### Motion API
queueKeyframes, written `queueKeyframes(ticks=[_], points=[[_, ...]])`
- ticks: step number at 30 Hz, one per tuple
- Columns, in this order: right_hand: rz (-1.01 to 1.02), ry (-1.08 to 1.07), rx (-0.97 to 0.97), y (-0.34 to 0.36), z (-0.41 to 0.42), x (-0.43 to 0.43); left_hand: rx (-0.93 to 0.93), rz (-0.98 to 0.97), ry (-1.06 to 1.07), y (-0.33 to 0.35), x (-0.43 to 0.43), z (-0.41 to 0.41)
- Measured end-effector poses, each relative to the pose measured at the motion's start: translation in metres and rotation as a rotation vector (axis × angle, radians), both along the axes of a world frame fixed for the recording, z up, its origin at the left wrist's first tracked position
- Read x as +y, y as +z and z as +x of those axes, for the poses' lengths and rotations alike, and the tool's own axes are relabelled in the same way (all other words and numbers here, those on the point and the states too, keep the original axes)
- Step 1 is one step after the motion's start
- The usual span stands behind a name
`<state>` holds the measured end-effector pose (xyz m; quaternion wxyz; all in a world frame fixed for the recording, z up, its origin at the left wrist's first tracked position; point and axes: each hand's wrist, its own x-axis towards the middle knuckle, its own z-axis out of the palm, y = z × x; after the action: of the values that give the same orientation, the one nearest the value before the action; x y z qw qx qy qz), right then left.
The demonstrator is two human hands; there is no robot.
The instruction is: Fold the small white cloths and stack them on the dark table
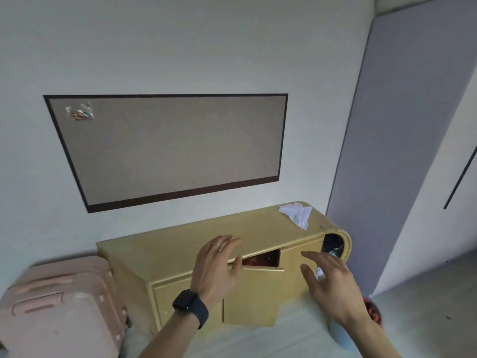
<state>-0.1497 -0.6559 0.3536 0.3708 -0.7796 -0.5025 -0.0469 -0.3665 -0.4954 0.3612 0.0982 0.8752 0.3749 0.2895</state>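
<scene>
Both hands are hovering in the air in front of a low yellow wooden cabinet [170, 257], released and grasping nothing. The left hand [218, 267] is spreading its fingers loosely over the cabinet's front edge, wearing a thin ring [216, 245] on one finger and a black square-faced watch [189, 307] on the wrist. The right hand [333, 285] is floating just to the right of it, palm turned inward, fingers straight and relaxed, in front of the cabinet's right end.

Below the left hand, one yellow cabinet door [251, 293] is standing ajar, and something reddish [263, 259] is showing in the gap behind it; I cannot tell what it is. A single small white cloth [296, 214] is lying crumpled and unfolded on the far right end of the cabinet's top, well apart from both hands.

A pale pink ribbed hard-shell suitcase [59, 301] is lying just beside the cabinet's left end. On the white wall above the cabinet a wide brown board with a dark frame [167, 148] is hanging. A tall grey flat panel [402, 125] is standing against the wall to the right of the cabinet.
</scene>
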Motion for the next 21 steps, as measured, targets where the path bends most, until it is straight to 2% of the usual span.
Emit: queueKeyframes(ticks=[11,21], points=[[-0.172,0.034,0.140,-0.062,0.189,0.174,0.088,-0.127,0.078,-0.047,0.169,0.177],[-0.398,-0.066,0.234,-0.150,0.327,0.335,0.231,-0.295,-0.008,-0.139,0.340,0.330]])
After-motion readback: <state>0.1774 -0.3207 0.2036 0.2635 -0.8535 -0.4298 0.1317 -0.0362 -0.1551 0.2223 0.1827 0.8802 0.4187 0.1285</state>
